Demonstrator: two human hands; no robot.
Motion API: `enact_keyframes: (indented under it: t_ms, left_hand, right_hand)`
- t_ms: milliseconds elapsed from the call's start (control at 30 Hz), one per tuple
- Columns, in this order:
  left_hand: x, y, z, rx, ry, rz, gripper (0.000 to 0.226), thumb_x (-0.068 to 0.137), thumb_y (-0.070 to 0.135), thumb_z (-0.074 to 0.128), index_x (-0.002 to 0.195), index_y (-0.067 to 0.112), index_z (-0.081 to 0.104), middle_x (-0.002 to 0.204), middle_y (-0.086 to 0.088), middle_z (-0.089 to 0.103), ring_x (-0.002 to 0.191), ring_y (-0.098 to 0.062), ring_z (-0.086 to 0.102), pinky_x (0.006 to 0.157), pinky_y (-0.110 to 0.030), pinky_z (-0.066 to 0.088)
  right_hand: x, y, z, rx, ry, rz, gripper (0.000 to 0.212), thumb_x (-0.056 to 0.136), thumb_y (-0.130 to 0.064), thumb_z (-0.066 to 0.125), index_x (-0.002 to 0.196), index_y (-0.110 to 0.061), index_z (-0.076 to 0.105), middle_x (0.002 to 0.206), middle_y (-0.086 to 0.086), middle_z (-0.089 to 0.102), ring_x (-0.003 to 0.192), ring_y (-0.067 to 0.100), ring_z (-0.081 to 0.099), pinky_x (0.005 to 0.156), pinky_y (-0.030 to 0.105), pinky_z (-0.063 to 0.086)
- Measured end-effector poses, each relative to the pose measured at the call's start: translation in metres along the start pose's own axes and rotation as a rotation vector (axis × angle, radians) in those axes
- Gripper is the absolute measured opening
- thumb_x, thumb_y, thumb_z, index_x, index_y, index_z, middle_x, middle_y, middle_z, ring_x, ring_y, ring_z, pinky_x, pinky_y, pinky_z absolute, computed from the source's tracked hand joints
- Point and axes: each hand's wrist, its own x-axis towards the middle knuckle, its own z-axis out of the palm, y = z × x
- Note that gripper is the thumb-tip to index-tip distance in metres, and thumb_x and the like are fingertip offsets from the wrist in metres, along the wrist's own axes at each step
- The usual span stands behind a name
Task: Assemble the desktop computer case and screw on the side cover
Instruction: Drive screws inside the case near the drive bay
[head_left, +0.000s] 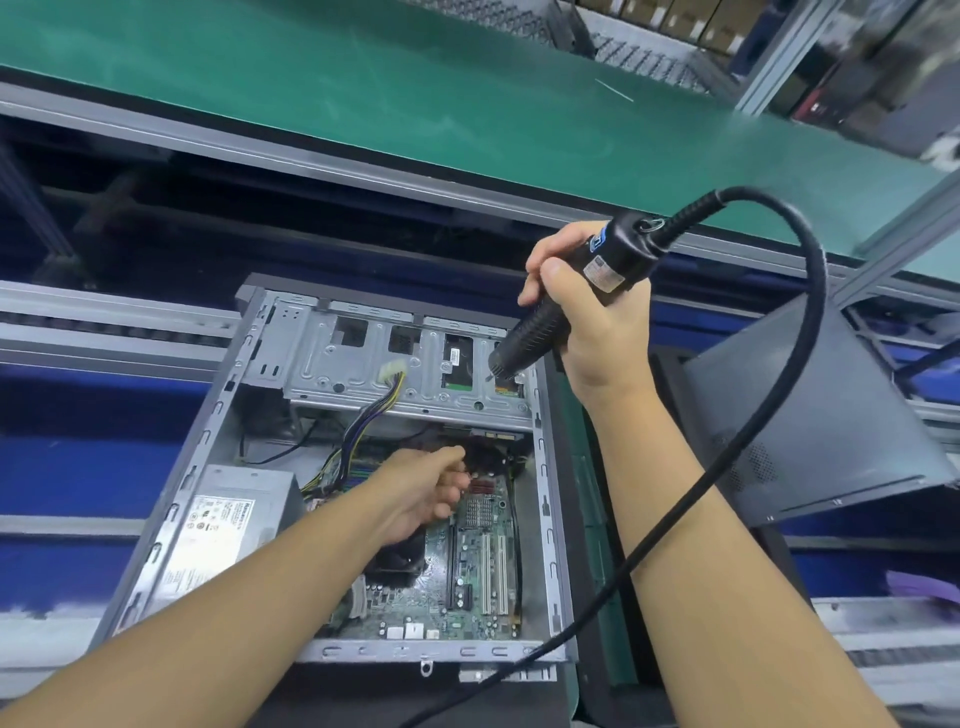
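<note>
Stage (judged): case interior work; the cover is not yet fitted.
Case: open grey sheet-metal desktop computer case (544, 467), lying on its side with the open face up.
Case contents: silver power supply box (228, 525) at near left; green motherboard (483, 587) on the floor; perforated steel drive cage (363, 374) across the far end; a yellow-and-black wire bundle with white plug (389, 375) draped over the cage.
Side cover: flat dark grey metal side cover (821, 415), off the case, propped at a tilt just beyond the case's right wall.
Right hand: the right hand (582, 317) is wrapped firmly round a black corded electric screwdriver (621, 249), held above the case's far right corner.
Tool axis: slants down and left from the fist; the bit hangs over the right end of the drive cage, not seated in any screw that can be seen.
Cord: thick black cable (818, 275) loops right, then crosses the right forearm towards the near edge.
Left hand: the left hand (421, 488) reaches inside, over the motherboard, fingers curled; whether they pinch anything cannot be told.
Key relation: the cover lies to the right, nearer the tool-holding hand; the left hand must first leave the case.
</note>
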Motion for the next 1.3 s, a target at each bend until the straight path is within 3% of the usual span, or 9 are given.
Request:
enact_keyframes:
  t_ms: [67,233,433,800,900,1000,1100,1200,1300]
  left_hand:
    - [-0.014,0.006,-0.003,-0.014,-0.171,0.006,0.032,0.094,0.038,0.063,0.097,0.007,0.069,0.070,-0.002,0.067,0.049,-0.009,0.052,0.039,-0.019,0.035]
    - [-0.052,0.048,0.005,-0.227,-0.487,0.156,0.065,0.094,0.064,0.045,0.122,0.008,0.066,0.119,-0.004,0.071,0.082,-0.012,0.071,0.060,-0.025,0.054]
    - [-0.089,0.067,0.036,-0.367,-0.446,0.102,0.048,0.095,0.053,0.055,0.101,0.006,0.063,0.089,-0.004,0.075,0.074,-0.014,0.072,0.064,-0.024,0.059]
    - [-0.104,0.068,0.086,-0.349,-0.271,0.316,0.030,0.096,0.037,0.057,0.099,0.008,0.061,0.078,-0.006,0.071,0.065,-0.015,0.070,0.057,-0.023,0.057]
    - [-0.099,0.064,0.112,-0.328,-0.224,0.396,0.027,0.095,0.034,0.060,0.102,0.008,0.059,0.077,-0.007,0.073,0.065,-0.017,0.072,0.058,-0.024,0.057]
    - [-0.089,0.058,0.144,-0.196,-0.161,0.453,0.026,0.095,0.035,0.060,0.101,0.009,0.061,0.086,-0.009,0.074,0.074,-0.019,0.073,0.062,-0.027,0.058]
    - [-0.077,0.041,0.173,-0.027,-0.080,0.472,0.021,0.096,0.031,0.057,0.094,0.011,0.063,0.076,-0.007,0.074,0.065,-0.018,0.072,0.058,-0.027,0.057]
    - [-0.062,0.019,0.195,0.103,-0.029,0.479,0.020,0.096,0.029,0.055,0.085,0.014,0.060,0.050,0.007,0.061,0.044,-0.009,0.061,0.050,-0.023,0.053]
    - [-0.049,-0.001,0.205,0.195,0.000,0.476,0.022,0.093,0.034,0.063,0.089,0.013,0.061,0.059,0.005,0.064,0.050,-0.013,0.063,0.053,-0.026,0.054]
  right_hand:
    - [-0.010,-0.003,0.004,-0.073,0.022,-0.014,0.014,0.084,-0.013,0.064,0.092,-0.024,0.067,0.090,0.005,0.066,0.081,0.028,0.060,0.083,0.045,0.051]
    - [-0.041,-0.014,0.016,-0.338,0.000,-0.012,0.023,0.082,-0.025,0.064,0.105,-0.025,0.064,0.110,-0.002,0.064,0.106,0.010,0.060,0.094,0.026,0.047]
    - [-0.068,-0.039,0.016,-0.450,-0.035,-0.086,0.027,0.083,-0.016,0.073,0.108,-0.013,0.064,0.115,0.024,0.056,0.099,-0.004,0.056,0.091,0.013,0.041]
    - [-0.093,-0.063,-0.058,-0.591,-0.327,-0.116,0.052,0.082,0.007,0.076,0.129,-0.003,0.059,0.130,0.022,0.049,0.128,0.016,0.049,0.110,0.023,0.040]
    - [-0.109,-0.066,-0.093,-0.226,-0.281,0.139,0.049,0.087,0.008,0.062,0.132,-0.013,0.060,0.138,0.019,0.055,0.127,0.027,0.056,0.108,0.040,0.047]
    - [-0.123,-0.066,-0.128,0.248,-0.137,0.498,0.031,0.100,-0.008,0.051,0.128,-0.013,0.066,0.131,0.013,0.063,0.102,0.030,0.069,0.080,0.049,0.060]
    - [-0.131,-0.058,-0.154,0.168,-0.146,0.710,0.037,0.095,-0.035,0.063,0.125,-0.014,0.062,0.122,0.015,0.059,0.089,0.028,0.069,0.072,0.048,0.060]
    - [-0.140,-0.047,-0.170,-0.045,-0.172,0.881,0.054,0.096,-0.028,0.069,0.138,-0.013,0.039,0.116,0.018,0.061,0.079,0.024,0.071,0.069,0.045,0.062]
    - [-0.155,-0.030,-0.181,-0.161,-0.140,0.951,0.057,0.093,-0.027,0.073,0.135,-0.021,0.036,0.103,0.014,0.065,0.064,0.020,0.070,0.062,0.038,0.061]
